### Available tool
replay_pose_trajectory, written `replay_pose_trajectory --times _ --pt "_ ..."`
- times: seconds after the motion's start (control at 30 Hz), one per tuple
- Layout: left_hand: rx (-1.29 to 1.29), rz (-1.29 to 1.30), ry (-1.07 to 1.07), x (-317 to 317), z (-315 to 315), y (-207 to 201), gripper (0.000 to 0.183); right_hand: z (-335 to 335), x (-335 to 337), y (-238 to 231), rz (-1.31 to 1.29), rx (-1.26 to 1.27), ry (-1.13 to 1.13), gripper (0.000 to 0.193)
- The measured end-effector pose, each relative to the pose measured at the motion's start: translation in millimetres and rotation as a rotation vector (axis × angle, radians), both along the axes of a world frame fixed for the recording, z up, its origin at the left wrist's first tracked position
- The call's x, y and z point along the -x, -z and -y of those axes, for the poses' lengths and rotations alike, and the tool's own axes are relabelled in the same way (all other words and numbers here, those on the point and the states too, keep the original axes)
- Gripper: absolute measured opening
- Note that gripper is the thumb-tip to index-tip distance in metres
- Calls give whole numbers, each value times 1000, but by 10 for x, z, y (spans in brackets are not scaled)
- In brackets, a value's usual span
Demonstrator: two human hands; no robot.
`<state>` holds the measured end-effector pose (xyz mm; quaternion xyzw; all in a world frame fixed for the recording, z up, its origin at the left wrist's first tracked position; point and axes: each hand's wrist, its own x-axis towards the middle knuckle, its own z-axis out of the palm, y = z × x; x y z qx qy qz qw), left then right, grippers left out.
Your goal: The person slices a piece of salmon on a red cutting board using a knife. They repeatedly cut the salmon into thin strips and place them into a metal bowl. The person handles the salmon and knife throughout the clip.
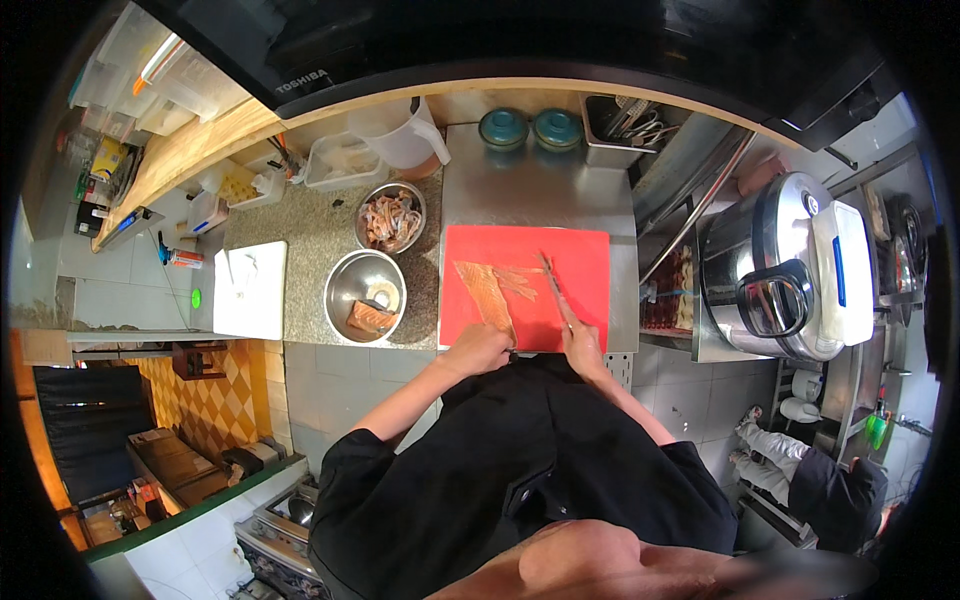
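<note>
Left hand (478, 349) presses fish (487, 292) on red board (585, 262) | right hand (580, 345) closed on knife (555, 285) | steel table (530, 190), granite beside | two bowls (365, 290) left | rice cooker (780, 265) right | tiled kitchen

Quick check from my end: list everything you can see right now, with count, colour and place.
cutting board: 1, red, steel counter ahead
fish fillet: 1, orange, on the board's left part
knife: 1, in the right hand, blade over the board
steel bowls: 2, silver, left of the board, both holding fish pieces
white board: 1, far left of the counter
jug: 1, clear white, behind the bowls
round lids: 2, teal, behind the board
rice cooker: 1, silver and white, right
left hand: on the fillet's near end
right hand: gripping the knife
</note>
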<state>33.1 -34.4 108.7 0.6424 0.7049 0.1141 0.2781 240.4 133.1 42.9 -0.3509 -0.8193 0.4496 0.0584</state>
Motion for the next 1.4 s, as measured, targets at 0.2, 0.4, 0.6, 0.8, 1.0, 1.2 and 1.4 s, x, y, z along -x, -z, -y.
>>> replay_pose_trajectory --times 0.2,0.4,0.6,0.8,1.0,1.2,1.4 --pt "145 -99 42 223 13 -80 17 81 -147 117 -137 -2 -219 53" --pt "240 -143 80 345 -5 -157 24 208 170 68 -25 73 -205 58" --pt "228 -200 43 469 -95 -227 26 126 288 -52 11 -12 -29 60" --pt "54 -389 -88 675 -387 -416 27 -100 -100 38 1 -34 126 57" --pt "-53 -579 -34 1264 -824 -1201 28 -119 -244 -47 -159 59 180 55" --pt "-134 -675 -54 1534 -1040 -1883 24 -182 -241 39 -225 51 182 54" --pt "-190 -694 63 1148 -849 -1652 14 -169 -301 10 -146 45 186 52"
